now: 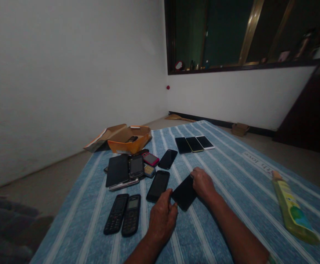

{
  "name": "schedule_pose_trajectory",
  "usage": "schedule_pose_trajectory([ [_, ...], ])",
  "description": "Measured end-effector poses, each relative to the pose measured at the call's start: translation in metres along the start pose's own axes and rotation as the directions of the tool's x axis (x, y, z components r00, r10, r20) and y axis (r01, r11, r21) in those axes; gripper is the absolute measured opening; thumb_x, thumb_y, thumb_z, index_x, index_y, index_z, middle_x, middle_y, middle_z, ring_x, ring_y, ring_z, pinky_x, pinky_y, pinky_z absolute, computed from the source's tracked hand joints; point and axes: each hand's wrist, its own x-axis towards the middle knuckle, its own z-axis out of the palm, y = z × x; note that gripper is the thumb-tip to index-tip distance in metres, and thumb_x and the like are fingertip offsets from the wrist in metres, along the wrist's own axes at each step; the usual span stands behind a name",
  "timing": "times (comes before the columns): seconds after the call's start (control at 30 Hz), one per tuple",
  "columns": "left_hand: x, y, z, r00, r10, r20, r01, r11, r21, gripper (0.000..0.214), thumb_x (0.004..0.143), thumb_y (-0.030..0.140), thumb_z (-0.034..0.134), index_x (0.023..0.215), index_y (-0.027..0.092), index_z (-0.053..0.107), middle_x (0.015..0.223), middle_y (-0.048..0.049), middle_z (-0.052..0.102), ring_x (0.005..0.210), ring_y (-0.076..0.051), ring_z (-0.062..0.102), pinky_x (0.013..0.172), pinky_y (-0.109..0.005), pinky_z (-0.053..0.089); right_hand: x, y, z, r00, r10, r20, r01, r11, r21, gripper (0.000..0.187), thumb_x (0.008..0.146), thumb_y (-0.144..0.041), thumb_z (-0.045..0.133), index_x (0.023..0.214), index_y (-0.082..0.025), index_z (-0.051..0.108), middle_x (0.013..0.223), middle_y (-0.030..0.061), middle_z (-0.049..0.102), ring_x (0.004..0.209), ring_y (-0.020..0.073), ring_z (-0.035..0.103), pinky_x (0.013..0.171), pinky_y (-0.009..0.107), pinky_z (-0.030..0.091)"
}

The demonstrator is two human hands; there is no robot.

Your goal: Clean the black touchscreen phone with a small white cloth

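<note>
A black smartphone (184,193) lies flat on a blue striped cloth (231,176) in front of me. My right hand (203,182) curls its fingers over the phone's far right edge. My left hand (162,217) grips the near left corner of the same phone, fingers bent. Just left of it lies another black smartphone (158,185), and beyond that a third one (167,159).
Two black keypad phones (123,214) lie side by side at the near left. A pile of phones (129,167) sits before an open orange box (129,139). Three smartphones (194,143) form a row farther back. A yellow-green toy bat (292,209) lies at right. White walls and a dark window stand behind.
</note>
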Motion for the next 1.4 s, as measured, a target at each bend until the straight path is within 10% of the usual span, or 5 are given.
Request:
schedule_pose_trajectory([
  [0.4,0.001,-0.002,0.001,0.999,-0.027,0.046,0.027,1.0,0.002,0.045,0.081,0.024,0.046,0.124,0.011,0.054,0.1,-0.012,0.067,0.093,-0.024,0.066,0.082,-0.04,0.054,-0.022,-0.029,0.002,0.981,-0.191,0.03,0.19,0.981,0.033,0.025,0.083,-0.004,0.046,0.083,-0.015,0.069,0.091,0.0088,0.064,0.095,0.0194,0.055,0.082,0.027,0.038],
  [0.73,0.001,-0.002,0.0,0.999,-0.003,0.049,0.002,1.0,0.009,0.041,0.083,0.022,0.046,0.122,0.013,0.054,0.098,-0.0109,0.067,0.096,-0.024,0.065,0.083,-0.039,0.053,-0.009,-0.01,-0.005,1.0,-0.016,0.012,0.016,1.0,-0.007,0.03,0.084,-0.002,0.041,0.083,-0.016,0.068,0.094,0.0088,0.063,0.096,0.0187,0.056,0.08,0.025,0.038],
  [1.2,0.001,-0.008,0.005,1.0,0.023,0.012,-0.023,1.0,-0.009,0.042,0.082,0.024,0.046,0.121,0.013,0.056,0.11,-0.0135,0.067,0.09,-0.024,0.067,0.082,-0.04,0.055,-0.042,-0.053,-0.004,0.951,-0.297,0.083,0.286,0.95,0.126,0.015,0.085,-0.012,0.053,0.086,-0.015,0.068,0.092,0.0077,0.063,0.094,0.0189,0.055,0.081,0.027,0.038],
  [1.4,0.0,-0.008,0.004,0.999,0.033,0.003,-0.033,0.999,0.003,0.041,0.08,0.024,0.048,0.119,0.015,0.058,0.097,-0.0096,0.069,0.083,-0.022,0.068,0.077,-0.037,0.055,-0.032,-0.035,-0.007,0.982,-0.181,0.049,0.177,0.981,0.084,0.022,0.085,-0.006,0.047,0.084,-0.015,0.068,0.092,0.0076,0.063,0.094,0.0182,0.056,0.082,0.026,0.038],
])
